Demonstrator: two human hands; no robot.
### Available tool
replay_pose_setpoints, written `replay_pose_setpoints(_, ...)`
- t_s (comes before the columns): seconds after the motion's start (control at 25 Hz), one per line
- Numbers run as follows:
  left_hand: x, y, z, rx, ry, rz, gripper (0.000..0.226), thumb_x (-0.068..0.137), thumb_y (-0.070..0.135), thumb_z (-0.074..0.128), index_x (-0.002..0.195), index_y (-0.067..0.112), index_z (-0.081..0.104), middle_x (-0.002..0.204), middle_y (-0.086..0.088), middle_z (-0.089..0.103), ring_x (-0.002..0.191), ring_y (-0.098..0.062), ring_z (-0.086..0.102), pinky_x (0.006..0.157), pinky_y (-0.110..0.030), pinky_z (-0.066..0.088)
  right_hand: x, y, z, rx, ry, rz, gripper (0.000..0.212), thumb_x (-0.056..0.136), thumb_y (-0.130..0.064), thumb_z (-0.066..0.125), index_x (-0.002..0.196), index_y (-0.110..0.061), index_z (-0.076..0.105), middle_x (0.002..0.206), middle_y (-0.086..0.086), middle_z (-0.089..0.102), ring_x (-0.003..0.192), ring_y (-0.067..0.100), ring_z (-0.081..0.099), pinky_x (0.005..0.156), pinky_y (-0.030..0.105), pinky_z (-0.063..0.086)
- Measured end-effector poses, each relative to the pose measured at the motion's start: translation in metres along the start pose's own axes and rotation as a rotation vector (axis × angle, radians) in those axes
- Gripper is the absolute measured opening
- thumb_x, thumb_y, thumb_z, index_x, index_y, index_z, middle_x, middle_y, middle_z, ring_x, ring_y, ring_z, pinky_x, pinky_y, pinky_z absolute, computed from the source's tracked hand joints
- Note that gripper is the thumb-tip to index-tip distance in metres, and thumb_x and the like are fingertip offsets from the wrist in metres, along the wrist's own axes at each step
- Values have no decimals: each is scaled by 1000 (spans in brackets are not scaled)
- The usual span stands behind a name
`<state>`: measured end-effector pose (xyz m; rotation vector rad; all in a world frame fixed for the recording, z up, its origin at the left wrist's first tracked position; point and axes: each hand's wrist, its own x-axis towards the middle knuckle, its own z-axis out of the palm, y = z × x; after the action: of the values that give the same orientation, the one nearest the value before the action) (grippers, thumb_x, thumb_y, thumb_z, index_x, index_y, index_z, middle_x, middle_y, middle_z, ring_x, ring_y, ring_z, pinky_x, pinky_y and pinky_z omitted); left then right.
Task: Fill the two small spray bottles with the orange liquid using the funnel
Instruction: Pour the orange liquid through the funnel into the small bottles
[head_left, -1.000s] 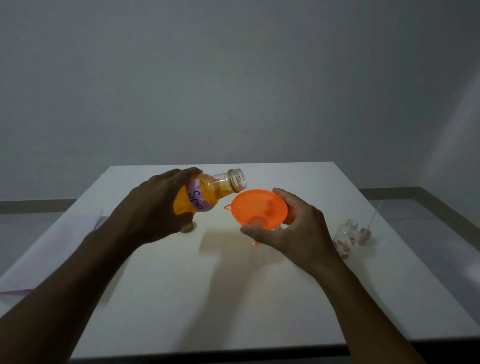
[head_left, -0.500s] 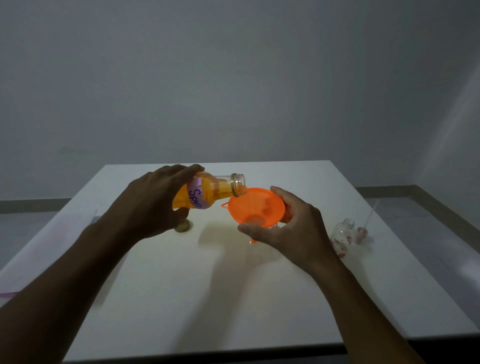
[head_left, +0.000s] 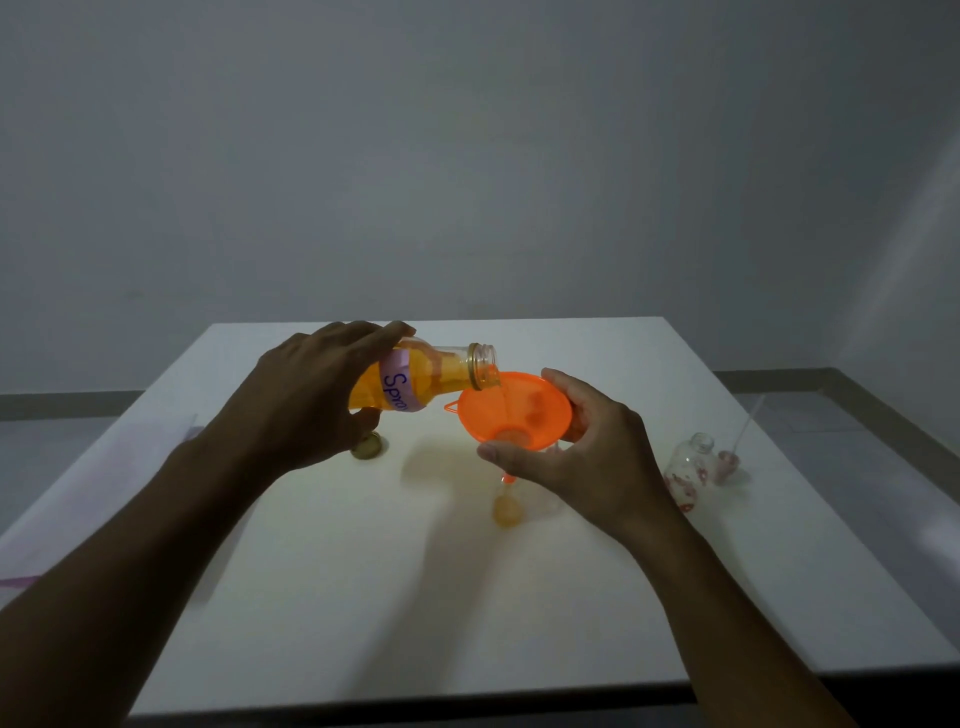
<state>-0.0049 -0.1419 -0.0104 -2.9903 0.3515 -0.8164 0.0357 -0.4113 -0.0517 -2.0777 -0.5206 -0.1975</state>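
The fingers of the left hand (head_left: 306, 395) are wrapped around the tilted orange-liquid bottle (head_left: 415, 382), its mouth over the orange funnel (head_left: 514, 410), which is pinched by the right hand (head_left: 587, 457) near the table (head_left: 363, 597) centre.

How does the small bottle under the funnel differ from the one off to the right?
The small bottle under the funnel has orange liquid pooling at its bottom; the small bottle at right looks empty. The first is steadied along with the funnel by the right hand; the second stands untouched. The second shows red markings; none are visible on the first. Both are clear and uncapped.
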Motion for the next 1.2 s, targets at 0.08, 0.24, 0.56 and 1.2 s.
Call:
replay_pose_setpoints(0.08, 0, 0, 0, 3, -3, -4, 84, 64, 20, 83, 139, 23, 44, 126, -5, 62, 102, -30, 62, 76, -39, 53, 0, -2, 0, -5, -5, 1, 100, 55, -66, 82, 141, -28, 50, 118, -21, 50, 108, 7, 57, 76, 11, 45)
replay_pose_setpoints(0.24, 2, -1, 1, 14, -5, -4, 85, 64, 20, 83, 140, 24, 43, 126, -5, 62, 102, -30, 62, 76, -39, 53, 0, -4, -2, -13, -7, -7, 96, 54, -68, 80, 138, -29, 52, 111, -27, 49, 103, 6, 57, 73, 9, 44)
replay_pose_setpoints(0.56, 4, -2, 0, 25, -1, 13, 84, 65, 21, 82, 140, 23, 43, 126, -6, 61, 102, -30, 62, 76, -39, 53, 1, -5, -2, -20, -10, -6, 97, 55, -67, 79, 139, -28, 50, 114, -25, 49, 105, 7, 55, 76, 12, 45)
replay_pose_setpoints(1.2, 2, 0, 3, 18, 8, 6, 82, 66, 21, 81, 139, 21, 45, 125, -6, 62, 103, -31, 62, 77, -38, 52, 4, 3, 0, -11, -6, 7, 111, 52, -72, 77, 147, -25, 45, 145, -4, 55, 121, 16, 59, 90, 26, 53)
